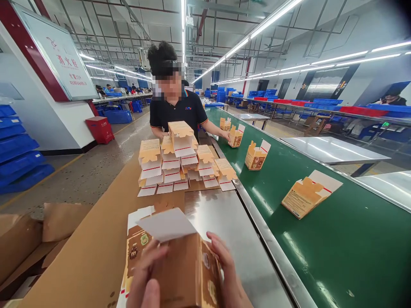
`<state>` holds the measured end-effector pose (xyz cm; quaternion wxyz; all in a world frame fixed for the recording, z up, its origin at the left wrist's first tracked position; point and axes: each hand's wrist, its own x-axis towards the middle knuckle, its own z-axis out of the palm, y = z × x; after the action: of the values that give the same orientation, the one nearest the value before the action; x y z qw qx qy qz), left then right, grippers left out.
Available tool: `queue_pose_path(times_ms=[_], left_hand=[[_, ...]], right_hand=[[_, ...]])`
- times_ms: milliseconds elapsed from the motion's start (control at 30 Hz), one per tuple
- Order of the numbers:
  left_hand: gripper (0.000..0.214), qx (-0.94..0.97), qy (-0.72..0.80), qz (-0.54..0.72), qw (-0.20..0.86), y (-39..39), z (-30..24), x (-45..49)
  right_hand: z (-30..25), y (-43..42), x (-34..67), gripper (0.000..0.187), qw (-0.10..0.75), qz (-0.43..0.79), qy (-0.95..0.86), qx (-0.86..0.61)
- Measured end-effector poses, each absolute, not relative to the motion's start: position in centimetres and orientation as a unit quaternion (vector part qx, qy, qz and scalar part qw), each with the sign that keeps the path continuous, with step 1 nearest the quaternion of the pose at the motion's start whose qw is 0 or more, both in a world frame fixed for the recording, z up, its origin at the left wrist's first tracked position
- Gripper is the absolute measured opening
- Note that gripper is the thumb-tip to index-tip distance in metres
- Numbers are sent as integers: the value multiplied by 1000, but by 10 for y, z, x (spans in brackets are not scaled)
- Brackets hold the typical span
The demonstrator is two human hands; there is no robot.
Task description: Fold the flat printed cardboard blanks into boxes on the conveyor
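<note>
A small brown printed carton (186, 269) with a raised white flap is held at the bottom centre. My left hand (146, 278) is wrapped round its left side. My right hand (226, 269) grips its right side, fingers curled along the edge. Flat carton blanks (138, 244) lie just under and to the left of it on the steel table (224, 214). Further off on the table stands a stack of several folded cartons (183, 158).
A green conveyor belt (321, 256) runs along the right, carrying open cartons (308, 194) (257, 156) (236, 137). A person in a black shirt (176, 109) stands beyond the stack, a hand on a carton on the belt. Brown cardboard (80, 256) lies at left; blue crates (16, 154) stand far left.
</note>
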<state>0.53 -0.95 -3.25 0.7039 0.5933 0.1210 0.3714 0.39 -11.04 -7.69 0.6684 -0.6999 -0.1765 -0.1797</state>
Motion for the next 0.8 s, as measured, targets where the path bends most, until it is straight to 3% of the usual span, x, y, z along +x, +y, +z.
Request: queue_pose_path(times_ms=[67,133,267,400,500,633,733,800], left_hand=[[41,558,138,323,752,8,-31,12],[53,609,133,298,723,27,-31,19],[59,814,235,170,503,72,-42,32],[91,894,322,55,306,120,-72,43],[99,885,347,18,311,142,-95,50],[67,845,352,15,402,154,-104,49],[55,800,370,56,470,154,-93,39],[51,761,367,83,529,148,-81,32]], right_hand=[[-86,-115,8,68,716,-93,-160,-673],[-90,-128,21,66,771,-8,-93,-630],[-73,-175,89,43,791,-79,102,-599],[-51,-213,191,27,763,-133,129,-619],[-40,-212,256,22,745,-116,102,-649],[-26,-198,297,24,731,-91,44,-675],[-20,-196,287,26,721,-118,34,-682],[-20,-192,256,38,721,-137,26,-679]])
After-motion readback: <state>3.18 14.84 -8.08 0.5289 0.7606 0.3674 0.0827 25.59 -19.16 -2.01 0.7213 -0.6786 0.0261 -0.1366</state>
